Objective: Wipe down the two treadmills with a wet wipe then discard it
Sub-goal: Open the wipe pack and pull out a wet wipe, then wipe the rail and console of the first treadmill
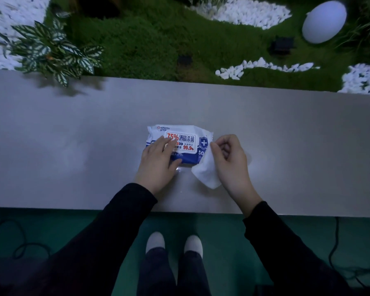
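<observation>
I look down on a grey surface (73,135). A blue-and-white wipe pack (179,142) lies midway between its far and near edges. My left hand (158,163) lies spread and flat on the pack, pinning it. My right hand (231,161) pinches a white wet wipe (205,171) by its upper edge, beside the pack's right end. The wipe looks limp, light and damp; I judge a bunched corner grip safest. No treadmills are visible.

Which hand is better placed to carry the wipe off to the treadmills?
Right. The right hand already pinches the wet wipe, while the left hand lies flat on the wipe pack.
</observation>
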A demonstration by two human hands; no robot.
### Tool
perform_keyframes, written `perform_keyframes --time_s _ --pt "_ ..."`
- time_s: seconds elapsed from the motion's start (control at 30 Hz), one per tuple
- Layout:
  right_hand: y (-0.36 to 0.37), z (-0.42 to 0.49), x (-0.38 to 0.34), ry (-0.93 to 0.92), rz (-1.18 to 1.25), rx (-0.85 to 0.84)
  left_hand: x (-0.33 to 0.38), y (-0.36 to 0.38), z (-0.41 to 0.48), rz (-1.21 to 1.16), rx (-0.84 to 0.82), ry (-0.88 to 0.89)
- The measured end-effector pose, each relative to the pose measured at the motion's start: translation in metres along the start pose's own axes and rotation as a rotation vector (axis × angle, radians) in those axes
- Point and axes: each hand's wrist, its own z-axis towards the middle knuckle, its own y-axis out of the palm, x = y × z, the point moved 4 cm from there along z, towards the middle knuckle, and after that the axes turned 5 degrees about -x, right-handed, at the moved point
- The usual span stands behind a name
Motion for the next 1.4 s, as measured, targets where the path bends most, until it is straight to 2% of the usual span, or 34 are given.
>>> perform_keyframes --time_s 0.07,0.13,0.2,0.33,0.5,0.6,0.83,1.07,1.2,1.4 --pt "-0.005 -0.001 -0.014 -0.012 0.006 0.009 0.014 -0.017 -0.007 -0.299 0.020 -0.121" --pt "-0.012 -0.004 -0.031 -0.026 0.016 0.017 0.034 -0.032 -0.018 -0.699 -0.053 -0.259" --pt "-0.019 -0.010 -0.051 -0.045 0.019 0.009 0.059 -0.046 -0.030 -0.956 -0.150 -0.314" --pt "-0.037 -0.027 -0.094 -0.079 0.031 -0.004 0.101 -0.078 -0.054 -1.144 -0.228 -0.317" --pt "-0.070 -0.062 -0.143 -0.120 0.056 0.011 0.144 -0.115 -0.085 -1.294 -0.157 -0.287" --pt "-0.091 -0.089 -0.164 -0.140 0.062 0.046 0.172 -0.135 -0.100 -1.305 -0.143 -0.216" --pt "-0.136 -0.167 -0.195 -0.090 0.109 0.191 0.224 -0.167 -0.128 -1.225 -0.316 -0.006" --pt "-0.154 -0.264 -0.208 0.009 0.300 0.433 0.279 -0.182 -0.175 -1.162 -0.586 0.210" --pt "-0.162 -0.316 -0.213 0.000 0.369 0.615 0.311 -0.171 -0.207 -1.161 -0.754 0.309" --pt "-0.182 -0.404 -0.229 -0.041 0.201 0.868 0.345 -0.144 -0.256 -0.928 -0.952 0.510"
